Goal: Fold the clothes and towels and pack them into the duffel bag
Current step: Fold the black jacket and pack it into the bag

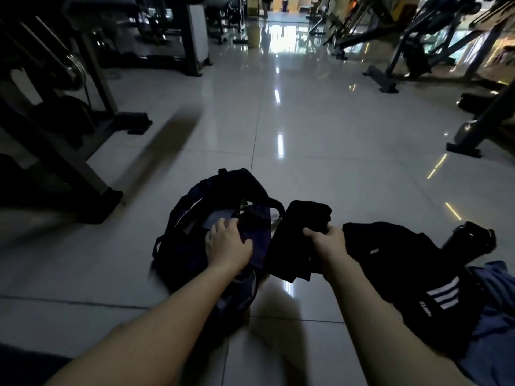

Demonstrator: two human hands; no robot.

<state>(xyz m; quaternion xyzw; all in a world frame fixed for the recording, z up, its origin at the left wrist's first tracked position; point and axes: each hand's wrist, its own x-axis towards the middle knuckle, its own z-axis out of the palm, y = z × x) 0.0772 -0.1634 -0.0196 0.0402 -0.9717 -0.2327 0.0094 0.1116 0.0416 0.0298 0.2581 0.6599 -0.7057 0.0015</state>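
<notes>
Left hand (230, 245) grips duffel bag (191, 207) rim, spreading mouth; right hand (328, 242) clutches folded black garment (292, 246), poised for loading.

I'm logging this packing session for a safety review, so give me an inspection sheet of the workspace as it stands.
Surface: glossy tiled floor, dimly lit, with light reflections.
Job's things: dark duffel bag open on the floor; folded black garment held just to its right; black clothing with white stripes and a blue cloth lie unfolded further right.
Clutter: black bottle beside the clothing.
Hands: left hand grips the duffel bag's open edge; right hand grips the folded black garment.
Cables: nothing seen.
Surroundings: gym machines on both sides; a person far down the aisle.
</notes>
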